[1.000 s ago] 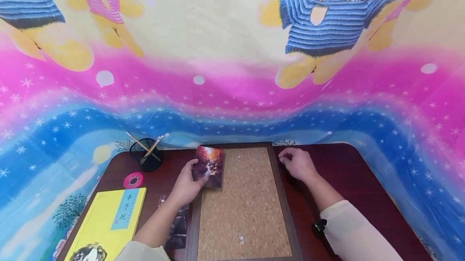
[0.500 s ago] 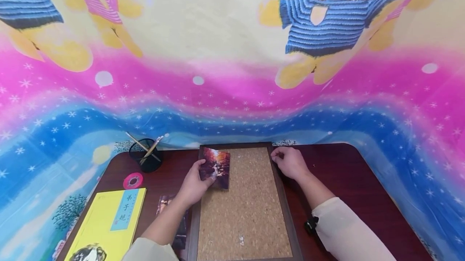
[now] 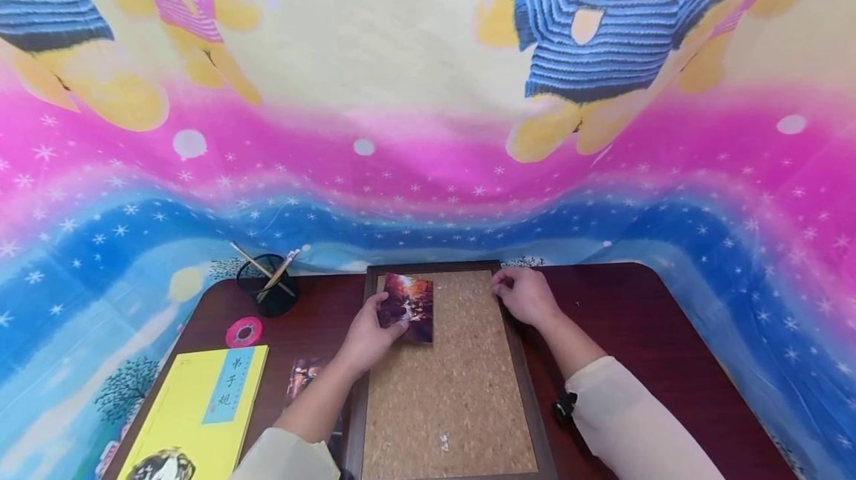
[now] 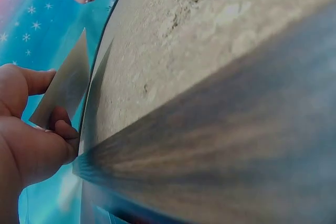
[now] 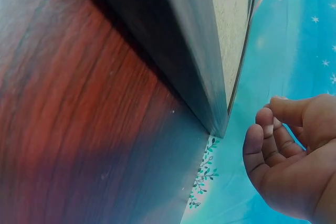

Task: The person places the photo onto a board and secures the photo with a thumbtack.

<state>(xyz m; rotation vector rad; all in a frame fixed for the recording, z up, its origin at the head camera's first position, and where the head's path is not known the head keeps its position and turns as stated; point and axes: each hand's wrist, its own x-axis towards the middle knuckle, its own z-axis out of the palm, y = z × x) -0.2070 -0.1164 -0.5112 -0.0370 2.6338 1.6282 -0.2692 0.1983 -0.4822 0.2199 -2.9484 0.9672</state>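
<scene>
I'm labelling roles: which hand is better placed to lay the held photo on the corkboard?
Left hand, probably: it holds the photo at the corkboard; the right hand holds none.

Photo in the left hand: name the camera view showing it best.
The head view, where the photo shows its printed face. The left wrist view shows its plain, greyish side; the right wrist view, nothing recognizable.

Yellow book (image 3: 194, 413): only item w/ writing I can read from here.
Blue label (image 3: 219, 388): on the book's cover, upper R; bears the title.
Title (image 3: 230, 382): 3 lg blk Chinese chars, top to btm, I read 弟子规 (3rd poss. 規).
Red seal (image 3: 214, 409): tiny, just below last char, can't make it out.
Cover top L: sm. print, illegible to me.
</scene>
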